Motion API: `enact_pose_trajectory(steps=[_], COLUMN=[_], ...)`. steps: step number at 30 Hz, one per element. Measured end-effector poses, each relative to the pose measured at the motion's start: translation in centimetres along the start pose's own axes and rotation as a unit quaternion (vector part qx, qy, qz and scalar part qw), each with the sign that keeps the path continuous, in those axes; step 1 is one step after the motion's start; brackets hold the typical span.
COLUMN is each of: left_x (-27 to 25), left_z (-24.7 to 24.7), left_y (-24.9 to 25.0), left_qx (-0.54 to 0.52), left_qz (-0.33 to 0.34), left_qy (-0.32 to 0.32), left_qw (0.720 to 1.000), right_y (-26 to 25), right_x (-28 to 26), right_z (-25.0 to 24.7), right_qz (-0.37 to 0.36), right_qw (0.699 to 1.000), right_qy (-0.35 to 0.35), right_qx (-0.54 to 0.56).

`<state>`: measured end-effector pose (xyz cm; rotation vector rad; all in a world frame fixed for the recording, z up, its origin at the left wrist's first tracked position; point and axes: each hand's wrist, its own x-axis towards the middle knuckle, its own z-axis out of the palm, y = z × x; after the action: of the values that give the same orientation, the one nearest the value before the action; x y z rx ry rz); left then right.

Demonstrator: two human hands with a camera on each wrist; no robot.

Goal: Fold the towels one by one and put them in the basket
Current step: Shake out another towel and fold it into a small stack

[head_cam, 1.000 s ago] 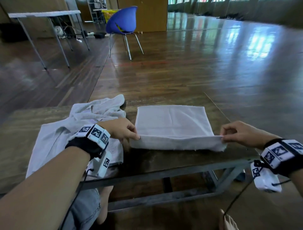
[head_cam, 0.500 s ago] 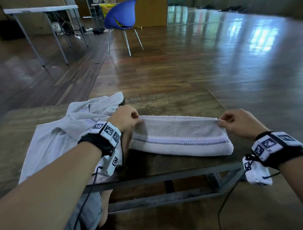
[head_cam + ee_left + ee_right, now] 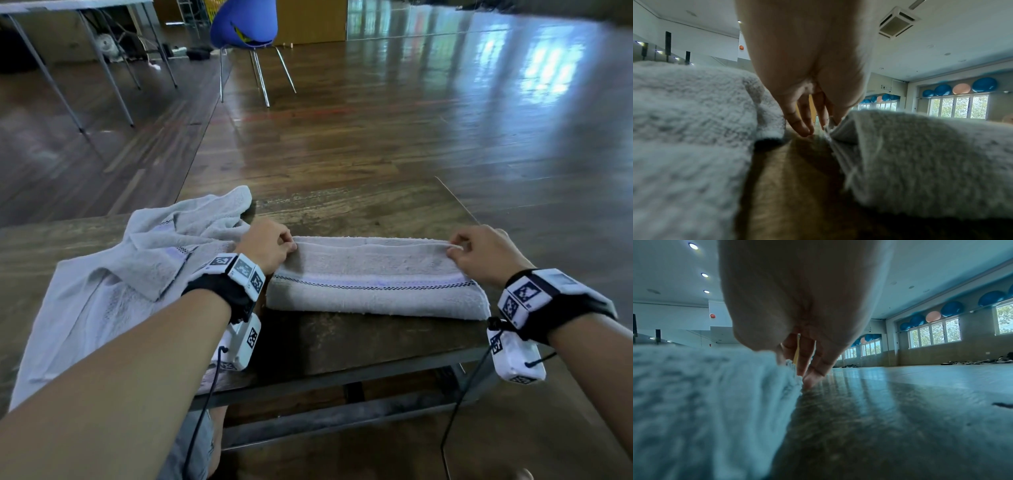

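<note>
A grey-white towel point(image 3: 376, 277) with a checked stripe lies folded into a long band on the wooden table point(image 3: 359, 209). My left hand point(image 3: 269, 245) pinches its far left corner, and my right hand point(image 3: 479, 253) pinches its far right corner. In the left wrist view the fingertips point(image 3: 830, 125) nip the towel's layered edge point(image 3: 920, 154). The right wrist view shows the fingers point(image 3: 809, 363) down at the towel's corner point(image 3: 715, 394) against the tabletop. A crumpled pile of other towels point(image 3: 137, 274) lies to the left. No basket is in view.
The table's near edge and metal frame point(image 3: 342, 380) run below my wrists. A blue chair point(image 3: 245, 24) stands on the floor beyond. A white folding table point(image 3: 68, 5) is at the far left. Open wooden floor point(image 3: 445, 120) spreads to the right.
Both hands carried the towel's near edge away from me and laid it on the far edge, halving the square into a long band. Since half a second ago they hardly moved.
</note>
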<state>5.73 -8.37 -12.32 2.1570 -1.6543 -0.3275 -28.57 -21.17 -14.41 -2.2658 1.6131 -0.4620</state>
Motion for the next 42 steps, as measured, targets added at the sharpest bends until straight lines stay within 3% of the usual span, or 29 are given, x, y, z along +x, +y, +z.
enact_pose_trajectory(steps=[10,15,19,22,23,25,27,29,35,42], left_x=[0.1,-0.2,-1.3,-3.1,-3.9,-5.2,-6.1,-6.5,-5.3,-4.2], left_z=[-1.1,-4.4,-7.7,-8.8,-8.6,-7.6,-6.3,-5.1,-2.9,-1.6], left_y=[0.6,1.9,2.5,2.1,1.8,0.9,-0.1,-0.9,-1.1,0.3], left_qx=[-0.022,-0.036,-0.037,-0.051,-0.054,-0.053,-0.028,0.017,0.048,0.092], left_qz=[0.023,0.079,0.161,0.216,0.228,0.223,0.166,0.100,-0.039,-0.103], left_qy=[0.042,0.162,0.296,0.338,0.325,0.233,0.087,-0.008,-0.061,-0.091], left_qw=[0.999,0.983,0.941,0.915,0.916,0.945,0.982,0.995,0.996,0.986], right_y=[-0.4,-2.7,-4.6,-4.9,-4.4,-3.1,-1.5,-0.3,0.5,-0.1], right_x=[0.2,0.1,-0.8,-2.6,-3.2,-4.3,-5.3,-6.2,-5.8,-4.7], right_z=[-0.9,-4.0,-7.4,-8.6,-8.4,-7.5,-6.3,-4.8,-2.1,-1.5], right_qz=[-0.012,-0.049,-0.149,-0.208,-0.208,-0.184,-0.146,-0.102,0.003,0.082], right_qw=[1.000,0.981,0.929,0.904,0.911,0.949,0.986,0.993,0.999,0.995], right_qy=[0.020,0.182,0.320,0.349,0.331,0.229,0.061,-0.058,-0.042,-0.062], right_qx=[-0.010,0.037,0.107,0.136,0.132,0.115,0.056,0.008,-0.024,-0.016])
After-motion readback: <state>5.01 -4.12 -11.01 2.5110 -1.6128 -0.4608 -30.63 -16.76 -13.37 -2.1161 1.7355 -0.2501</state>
